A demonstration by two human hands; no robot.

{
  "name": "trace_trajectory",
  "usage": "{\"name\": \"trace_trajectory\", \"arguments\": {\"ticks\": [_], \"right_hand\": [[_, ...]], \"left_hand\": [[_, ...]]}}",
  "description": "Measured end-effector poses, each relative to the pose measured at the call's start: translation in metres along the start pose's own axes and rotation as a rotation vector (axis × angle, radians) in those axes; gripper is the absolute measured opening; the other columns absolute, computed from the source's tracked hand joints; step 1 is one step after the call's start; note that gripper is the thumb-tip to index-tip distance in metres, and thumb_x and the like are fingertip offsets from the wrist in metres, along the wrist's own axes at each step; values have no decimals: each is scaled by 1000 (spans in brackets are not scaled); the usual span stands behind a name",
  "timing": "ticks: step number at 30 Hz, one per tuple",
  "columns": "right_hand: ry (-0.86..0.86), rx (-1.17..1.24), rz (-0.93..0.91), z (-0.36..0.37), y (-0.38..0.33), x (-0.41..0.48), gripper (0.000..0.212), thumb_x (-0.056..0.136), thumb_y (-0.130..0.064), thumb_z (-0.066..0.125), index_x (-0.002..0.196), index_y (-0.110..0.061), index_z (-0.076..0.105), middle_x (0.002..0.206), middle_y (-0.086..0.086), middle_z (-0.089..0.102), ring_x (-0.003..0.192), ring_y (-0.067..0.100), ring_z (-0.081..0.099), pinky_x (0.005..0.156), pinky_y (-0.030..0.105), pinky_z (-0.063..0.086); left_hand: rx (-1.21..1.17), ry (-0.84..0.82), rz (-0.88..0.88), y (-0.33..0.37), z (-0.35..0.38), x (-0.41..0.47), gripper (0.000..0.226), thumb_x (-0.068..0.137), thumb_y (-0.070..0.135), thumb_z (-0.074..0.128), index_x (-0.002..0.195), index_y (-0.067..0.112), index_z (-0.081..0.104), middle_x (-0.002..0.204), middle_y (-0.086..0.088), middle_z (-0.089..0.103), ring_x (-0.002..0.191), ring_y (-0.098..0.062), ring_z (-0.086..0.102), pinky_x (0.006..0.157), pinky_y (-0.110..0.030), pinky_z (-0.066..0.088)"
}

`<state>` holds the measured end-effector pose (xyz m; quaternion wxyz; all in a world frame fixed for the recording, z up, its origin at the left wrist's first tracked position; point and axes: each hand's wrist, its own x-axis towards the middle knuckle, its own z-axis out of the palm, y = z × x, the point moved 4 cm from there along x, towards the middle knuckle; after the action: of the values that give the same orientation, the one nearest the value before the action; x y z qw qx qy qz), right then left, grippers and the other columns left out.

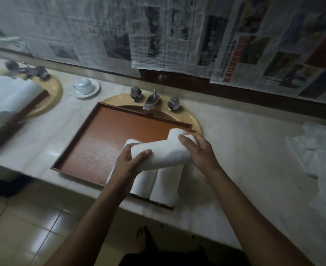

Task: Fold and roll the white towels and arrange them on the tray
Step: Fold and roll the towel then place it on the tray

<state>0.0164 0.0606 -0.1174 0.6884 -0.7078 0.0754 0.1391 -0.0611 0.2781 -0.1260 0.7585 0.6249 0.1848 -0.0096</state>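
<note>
Far left, a second tray [29,104] carrying white rolls sits over another basin, with a cup and saucer [86,86] beside it, all well apart from your work. The brown tray [100,135] spans the sink [193,121] below the tap [151,101], probably to give you a flat bed at working height.

Your left hand [128,162] grips the left end of the rolled towel [162,152], thumb across the front and fingers curled behind. I judge this stops the roll from springing loose. You hold the roll crosswise just above the finished rolls [158,181], which lie side by side in the tray's near right corner. It looks ready to be turned and laid beside or on top of them. Your right hand [200,152] clasps the other end, thumb on top, the fingers mostly hidden behind it.

The towel is plain white, thick, tightly wound and a little slanted. Further right, loose towels [315,150] lie crumpled on the counter [244,141], near enough to take next.
</note>
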Motion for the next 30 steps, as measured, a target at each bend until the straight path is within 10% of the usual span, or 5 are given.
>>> {"name": "trace_trajectory", "arguments": {"ticks": [3, 13, 21, 25, 30], "right_hand": [[-22, -108, -107, 53, -16, 26, 27, 88, -43, 78, 107, -24, 72, 111, -10, 72, 105, 6, 66, 83, 22, 49], [-256, -535, -166, 226, -21, 103, 39, 85, -59, 73, 102, -25, 64, 109, -8, 67, 100, 13, 63, 77, 30, 46], [-372, -1081, 38, 278, 34, 140, 102, 82, -80, 55, 148, -4, 42, 153, 17, 48, 131, 38, 54, 104, 47, 47], [-407, -1111, -3, 279, 35, 141, 73, 95, -73, 44, 121, -9, 67, 135, 14, 63, 121, 35, 59, 100, 44, 46], [-538, -1070, -46, 262, 26, 137, 39, 90, -57, 64, 72, -24, 53, 72, -5, 49, 62, 15, 46, 56, 30, 34]], "left_hand": [[116, 102, 29, 10, -48, 1, 33, 82, 35, 81, 110, 23, 70, 106, 0, 76, 100, -21, 73, 81, -39, 59], [346, 248, -14, 2, -175, 25, 46, 78, 61, 67, 107, 26, 64, 106, 1, 69, 99, -21, 68, 88, -53, 58], [807, 43, -133, -29, -192, 41, 49, 95, 58, 36, 86, 17, 61, 89, -2, 65, 87, -26, 60, 76, -41, 46], [920, 9, -175, -29, -192, 53, 54, 88, 51, 33, 91, 7, 64, 89, -4, 68, 91, -30, 60, 83, -43, 48], [906, -26, 14, -16, -184, 61, 54, 102, 27, 50, 154, 36, 39, 124, 3, 58, 107, -17, 58, 87, -36, 43]]}}
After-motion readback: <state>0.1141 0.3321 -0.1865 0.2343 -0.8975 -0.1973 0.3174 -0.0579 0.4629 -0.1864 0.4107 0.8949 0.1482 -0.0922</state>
